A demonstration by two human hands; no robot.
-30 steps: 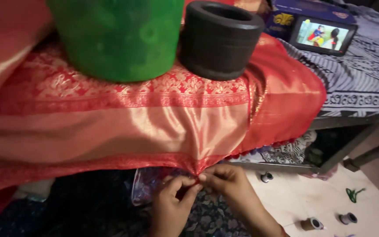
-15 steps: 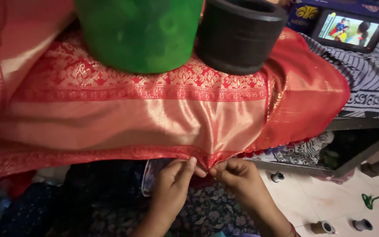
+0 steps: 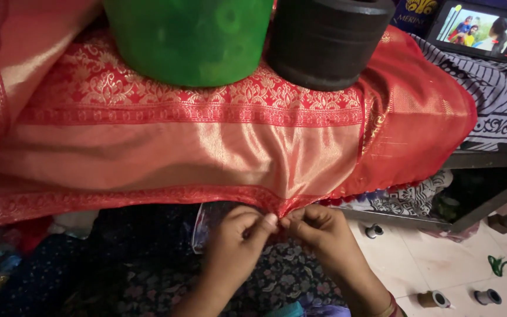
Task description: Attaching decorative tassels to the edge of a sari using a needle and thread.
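A red and gold silk cloth (image 3: 195,147) with a woven border hangs over the edge of a bed. My left hand (image 3: 239,238) and my right hand (image 3: 318,232) meet at its lower hem (image 3: 278,206), fingertips pinched on the fringe threads there. The two hands touch each other at the thumbs. A green plastic bucket (image 3: 189,35) and a black round weight (image 3: 324,41) stand on top of the cloth and hold it down.
A tablet (image 3: 479,29) showing a video lies on a patterned bedsheet (image 3: 500,100) at the upper right. Several thread spools (image 3: 432,299) and a green thread scrap (image 3: 500,264) lie on the tiled floor. Dark floral fabric (image 3: 148,270) covers my lap.
The view has moved closer and shifted slightly, so the cloth fills more of the frame. Both hands stay pinched at the same spot on the hem.
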